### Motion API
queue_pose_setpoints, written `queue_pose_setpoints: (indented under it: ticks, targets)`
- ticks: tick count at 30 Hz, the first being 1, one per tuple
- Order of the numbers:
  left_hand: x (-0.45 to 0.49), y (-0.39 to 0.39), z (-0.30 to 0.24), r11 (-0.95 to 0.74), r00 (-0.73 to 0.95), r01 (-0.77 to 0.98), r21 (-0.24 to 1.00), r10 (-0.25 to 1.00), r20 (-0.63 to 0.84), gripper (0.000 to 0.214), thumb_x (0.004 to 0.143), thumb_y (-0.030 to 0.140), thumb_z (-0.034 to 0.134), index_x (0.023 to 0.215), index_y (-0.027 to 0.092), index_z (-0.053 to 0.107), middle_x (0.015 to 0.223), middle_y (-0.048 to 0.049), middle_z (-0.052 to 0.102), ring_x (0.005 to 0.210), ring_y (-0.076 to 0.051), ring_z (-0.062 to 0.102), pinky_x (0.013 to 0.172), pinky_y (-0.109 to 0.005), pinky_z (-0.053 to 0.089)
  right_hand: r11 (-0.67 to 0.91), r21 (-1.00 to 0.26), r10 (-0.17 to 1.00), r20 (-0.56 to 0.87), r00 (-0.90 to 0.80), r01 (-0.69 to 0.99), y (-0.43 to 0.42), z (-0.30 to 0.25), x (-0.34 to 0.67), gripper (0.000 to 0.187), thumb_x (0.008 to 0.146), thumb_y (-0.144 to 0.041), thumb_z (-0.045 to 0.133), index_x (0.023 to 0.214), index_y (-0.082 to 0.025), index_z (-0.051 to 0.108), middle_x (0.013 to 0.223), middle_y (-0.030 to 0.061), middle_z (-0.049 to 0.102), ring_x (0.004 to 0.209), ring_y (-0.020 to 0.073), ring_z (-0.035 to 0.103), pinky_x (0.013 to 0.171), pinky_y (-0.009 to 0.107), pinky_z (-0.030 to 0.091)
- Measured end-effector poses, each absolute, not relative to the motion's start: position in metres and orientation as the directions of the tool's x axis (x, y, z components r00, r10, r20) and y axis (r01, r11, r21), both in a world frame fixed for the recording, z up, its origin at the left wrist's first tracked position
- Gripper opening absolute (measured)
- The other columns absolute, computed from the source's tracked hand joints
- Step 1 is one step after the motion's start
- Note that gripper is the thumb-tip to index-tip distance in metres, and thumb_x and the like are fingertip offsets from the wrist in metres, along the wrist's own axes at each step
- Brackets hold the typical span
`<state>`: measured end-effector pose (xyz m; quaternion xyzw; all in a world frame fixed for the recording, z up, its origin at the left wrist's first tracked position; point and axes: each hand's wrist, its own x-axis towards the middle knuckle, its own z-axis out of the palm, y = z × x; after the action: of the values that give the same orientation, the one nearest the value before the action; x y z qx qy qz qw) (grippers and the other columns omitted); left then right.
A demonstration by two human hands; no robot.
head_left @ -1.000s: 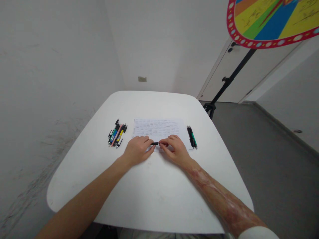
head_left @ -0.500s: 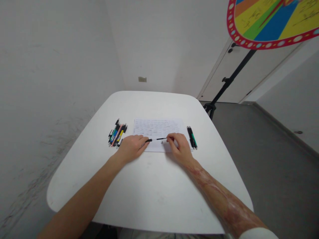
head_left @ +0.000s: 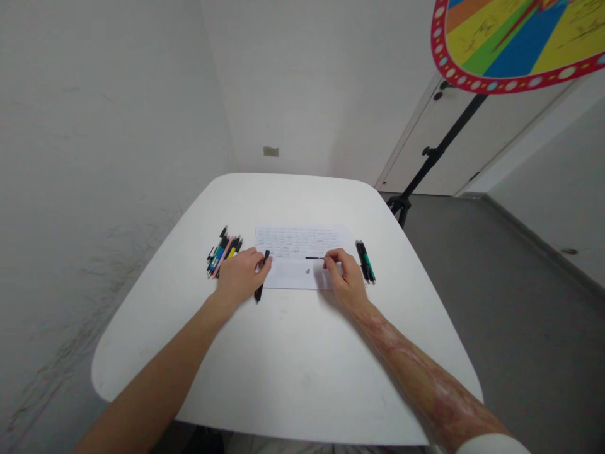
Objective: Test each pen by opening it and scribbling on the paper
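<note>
My left hand [head_left: 239, 272] is closed on a black pen barrel [head_left: 259, 292], which stands nearly upright in the view at the left edge of a written sheet of paper [head_left: 295, 277]. Between the fingertips of my right hand [head_left: 346, 277] is a thin dark pen refill [head_left: 312, 257], pointing left above the sheet. Barrel and refill are apart. A tiny grey piece [head_left: 307, 271], too small to name, lies on the lower part of the paper between my hands.
Several pens [head_left: 218, 252] lie in a group left of my left hand, partly covered by it. Dark and green pens [head_left: 365, 261] lie right of the paper on the white table [head_left: 302, 366]. A colourful wheel [head_left: 510, 44] on a black stand [head_left: 442, 145] rises beyond the table's right side.
The barrel and the refill, in line half a second ago, are now separated. My left hand has moved left and turned the barrel upright; my right hand has shifted slightly right with the refill.
</note>
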<state>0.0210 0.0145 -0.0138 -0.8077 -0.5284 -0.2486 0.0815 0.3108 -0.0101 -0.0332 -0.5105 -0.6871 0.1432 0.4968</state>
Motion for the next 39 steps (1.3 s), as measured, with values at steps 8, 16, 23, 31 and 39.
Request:
queue_pose_setpoints:
  ticks: [8, 16, 23, 31, 39]
  targets:
    - [0.02, 0.017, -0.011, -0.399, 0.285, 0.906, 0.144, 0.824, 0.489, 0.041, 0.107, 0.037, 0.06, 0.069, 0.021, 0.061, 0.078, -0.0047, 0.07, 0.068, -0.019, 0.062, 0.062, -0.033, 0.037, 0.452, -0.689, 0.845, 0.534, -0.024, 0.566, -0.011, -0.032, 0.31, 0.019, 0.109, -0.03, 0.054, 0.093, -0.026, 0.064, 0.083, 0.0035, 0.073, 0.083, 0.0251, 0.066, 0.083, 0.043, 0.049]
    - [0.027, 0.007, -0.009, -0.695, 0.521, 0.702, 0.154, 0.649, 0.554, 0.029, 0.113, 0.044, 0.059, 0.117, 0.021, 0.075, 0.096, -0.0053, 0.082, 0.078, -0.019, 0.072, 0.076, -0.034, 0.051, 0.501, -0.684, 0.839, 0.535, -0.102, 0.53, -0.014, -0.031, 0.309, 0.015, 0.109, -0.027, 0.056, 0.099, -0.026, 0.066, 0.087, 0.0039, 0.075, 0.086, 0.0249, 0.068, 0.087, 0.044, 0.052]
    - [0.027, 0.008, -0.009, -0.726, 0.556, 0.685, 0.061, 0.575, 0.6, 0.03, 0.115, 0.034, 0.056, 0.097, 0.021, 0.077, 0.089, -0.0038, 0.08, 0.075, -0.016, 0.071, 0.07, -0.031, 0.046, 0.473, -0.721, 0.846, 0.532, -0.035, 0.506, -0.013, -0.035, 0.307, 0.015, 0.109, -0.031, 0.06, 0.106, -0.025, 0.073, 0.092, 0.0052, 0.08, 0.092, 0.0252, 0.073, 0.089, 0.043, 0.055]
    - [0.03, 0.004, -0.006, -0.685, 0.57, 0.728, -0.036, 0.575, 0.587, 0.034, 0.104, 0.027, 0.064, 0.071, 0.021, 0.062, 0.07, -0.0011, 0.068, 0.065, -0.017, 0.061, 0.067, -0.035, 0.04, 0.581, -0.55, 0.746, 0.654, -0.123, 0.6, -0.016, -0.032, 0.302, 0.006, 0.106, -0.03, 0.071, 0.105, -0.026, 0.076, 0.091, 0.0048, 0.082, 0.084, 0.0246, 0.072, 0.085, 0.043, 0.056]
    - [0.04, -0.002, -0.008, -0.725, 0.664, 0.689, 0.005, 0.634, 0.396, 0.025, 0.094, 0.023, 0.069, 0.069, 0.021, 0.064, 0.072, -0.0024, 0.071, 0.071, -0.02, 0.064, 0.075, -0.039, 0.041, 0.696, -0.239, 0.621, 0.675, -0.399, 0.678, -0.016, -0.03, 0.294, 0.018, 0.109, -0.016, 0.067, 0.117, -0.025, 0.079, 0.101, 0.0018, 0.087, 0.086, 0.0234, 0.069, 0.104, 0.046, 0.051]
